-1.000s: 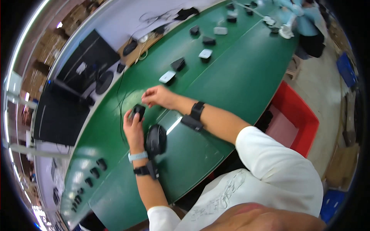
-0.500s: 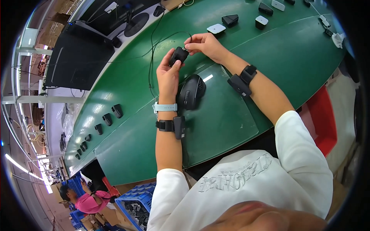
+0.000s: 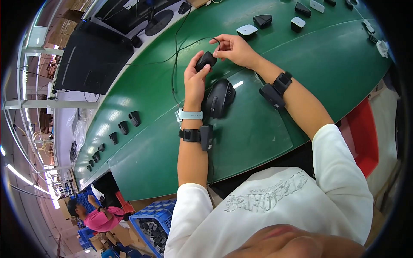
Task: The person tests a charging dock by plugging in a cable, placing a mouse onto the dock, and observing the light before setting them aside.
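Observation:
My left hand (image 3: 195, 81) grips a small black block-shaped device (image 3: 205, 62), fingers on one side and thumb on the other. At the device's right end, my right hand (image 3: 236, 51) pinches the end of a thin black cable (image 3: 219, 41). Its fingertips hide the plug, so I cannot tell whether it sits in the device. Close to my left wrist, a black computer mouse (image 3: 220, 98) lies on a clear sheet on the green table (image 3: 163, 142).
Several black devices stand along the left (image 3: 134, 118); more black and white pieces (image 3: 297, 24) lie at the far right. A monitor (image 3: 92, 56) is at far left. Below the table are a blue crate (image 3: 150, 215) and a red bin (image 3: 363, 137). A person in pink (image 3: 103, 218) is beyond.
The device has turned in my left hand, and the metal-looking plug end seen beside it is now hidden. Both hands stay close together; the whole view has shifted slightly.

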Available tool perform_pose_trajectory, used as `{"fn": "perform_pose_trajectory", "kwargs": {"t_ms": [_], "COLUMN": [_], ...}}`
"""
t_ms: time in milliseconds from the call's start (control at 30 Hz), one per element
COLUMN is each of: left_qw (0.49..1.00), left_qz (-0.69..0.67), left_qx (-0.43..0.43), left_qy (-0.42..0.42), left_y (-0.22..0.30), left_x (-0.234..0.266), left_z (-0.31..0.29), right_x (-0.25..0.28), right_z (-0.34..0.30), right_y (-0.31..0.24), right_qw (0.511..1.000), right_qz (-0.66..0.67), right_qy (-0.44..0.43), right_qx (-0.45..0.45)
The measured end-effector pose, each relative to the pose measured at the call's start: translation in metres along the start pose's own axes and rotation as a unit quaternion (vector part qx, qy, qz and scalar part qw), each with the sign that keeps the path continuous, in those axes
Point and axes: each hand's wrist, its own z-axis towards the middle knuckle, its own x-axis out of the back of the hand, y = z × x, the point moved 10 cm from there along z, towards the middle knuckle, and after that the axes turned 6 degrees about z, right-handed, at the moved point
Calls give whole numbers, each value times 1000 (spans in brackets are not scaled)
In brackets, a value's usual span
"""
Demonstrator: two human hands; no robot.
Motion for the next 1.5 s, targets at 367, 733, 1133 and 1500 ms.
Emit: {"fn": "perform_pose_trajectory", "kwargs": {"t_ms": [367,733,1133,1500], "left_qw": [992,954,957,993], "left_qz": [-113,-272,-282,-22], "left_qx": [37,55,-41,-48], "left_qy": [32,111,52,109], "left_y": [-2,-25,12,14], "left_x": [5,36,14,15], "left_z": [0,7,-2,-3], "right_x": [-7,-104,-2,-12], "right_z": [-3,-52,1,-3], "right_y": [-3,-10,10,7], "right_qw": [995,907,951,983], "right_qz": [98,-113,300,168], "right_qy": [-14,-397,-4,14], "right_qx": [16,-76,-75,-72]}}
